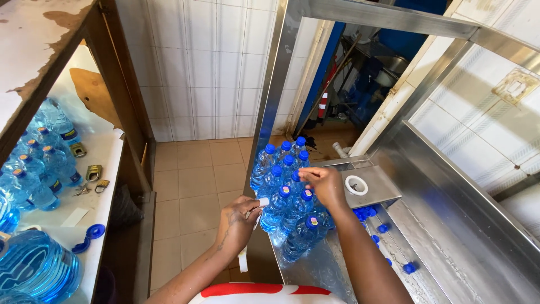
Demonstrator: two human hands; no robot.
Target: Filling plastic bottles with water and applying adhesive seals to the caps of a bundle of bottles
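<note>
Cluster of water bottles [287, 191] standing on the desk [450, 225], at its left end. Roll of tape [356, 184] on a raised plate just right of the cluster. Loose caps [368, 213] on the desk right of the bottles. Shelf [95, 169] well left, across the floor [197, 186], carrying more bottles [39, 169] and padlocks [93, 171].

Ten small water bottles [287, 191] with blue caps stand and lean in a cluster on the steel bench [450, 225], counting the caps that show. To their right, loose blue caps [368, 213] lie scattered on the bench: one tight heap too packed to count, plus about five single ones. One white ring [356, 184] rests on the steel plate. On the left shelf [104, 152] lie about six small bottles [42, 163], two large blue jugs [34, 264], two brass padlocks [93, 171], and two big blue lids [90, 236]. Two hands [323, 183] are in view.
</note>
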